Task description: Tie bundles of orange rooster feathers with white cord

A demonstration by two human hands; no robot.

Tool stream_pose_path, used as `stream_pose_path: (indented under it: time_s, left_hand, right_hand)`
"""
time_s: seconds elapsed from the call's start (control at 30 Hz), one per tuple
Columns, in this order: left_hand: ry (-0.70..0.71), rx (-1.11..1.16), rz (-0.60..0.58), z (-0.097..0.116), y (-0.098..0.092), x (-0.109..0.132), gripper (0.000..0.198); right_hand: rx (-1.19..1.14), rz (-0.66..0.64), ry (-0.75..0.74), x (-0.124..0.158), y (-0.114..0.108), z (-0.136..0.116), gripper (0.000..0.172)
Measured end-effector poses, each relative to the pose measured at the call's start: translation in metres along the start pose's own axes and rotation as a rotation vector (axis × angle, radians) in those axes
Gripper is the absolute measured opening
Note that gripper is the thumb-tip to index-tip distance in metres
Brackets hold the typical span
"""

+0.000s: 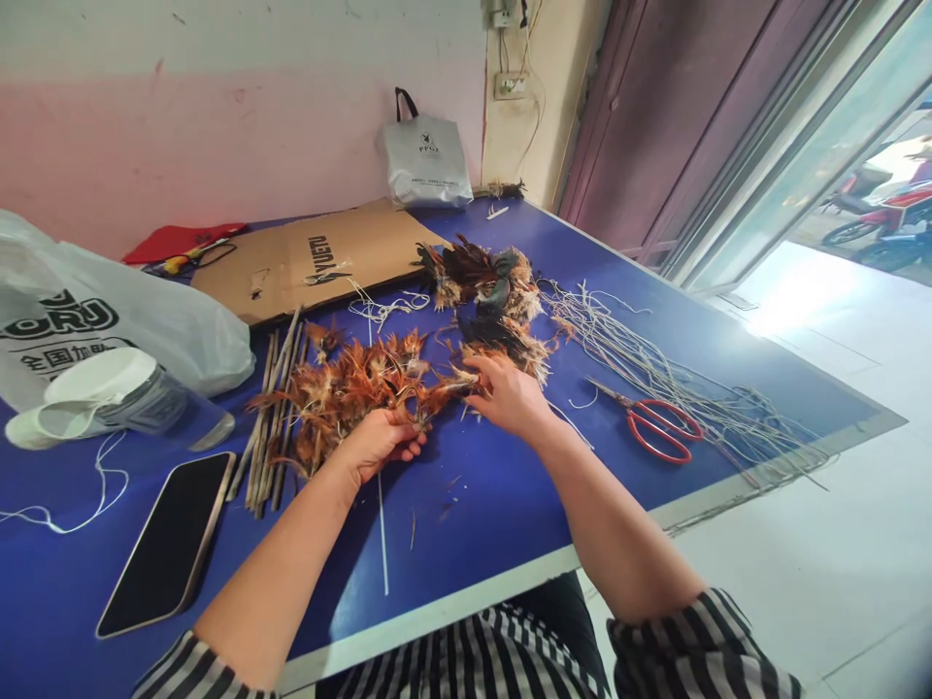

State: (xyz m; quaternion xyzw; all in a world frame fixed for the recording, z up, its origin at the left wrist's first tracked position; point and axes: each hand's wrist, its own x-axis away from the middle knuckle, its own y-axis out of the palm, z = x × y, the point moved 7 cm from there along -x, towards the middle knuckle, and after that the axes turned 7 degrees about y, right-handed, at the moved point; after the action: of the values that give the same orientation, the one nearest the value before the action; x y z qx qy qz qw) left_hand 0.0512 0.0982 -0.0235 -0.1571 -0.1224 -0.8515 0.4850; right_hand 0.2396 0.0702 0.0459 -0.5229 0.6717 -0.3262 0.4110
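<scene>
My left hand [385,442] is closed in a pinch on a small bunch of reddish-brown feathers [439,392]. My right hand [510,393] has its thumb and fingers closed around the pale quill end of the same bunch, so it spans between both hands just above the table. A spread pile of orange-brown feathers [364,374] lies beside and behind my left hand. Beyond my right hand are bundles of dark feathers [502,335] with light, fluffy bases, and more dark feathers [473,264] further back. My fingers partly hide the held bunch.
Red-handled scissors [666,430] and long pale strings [648,364] lie on the right. Thin sticks [271,427], a phone [169,544], a clear plastic cup [156,393] and a white plastic bag [175,330] are on the left. Behind are flat cardboard [291,257] and a silver bag [428,160].
</scene>
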Motion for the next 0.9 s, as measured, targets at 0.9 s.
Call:
stream_pose_path:
  time_s: [0.9]
  left_hand:
    - [0.081, 0.358, 0.126, 0.012, 0.008, 0.028, 0.011]
  right_hand:
    - [0.422, -0.133, 0.202, 0.0, 0.023, 0.007, 0.025]
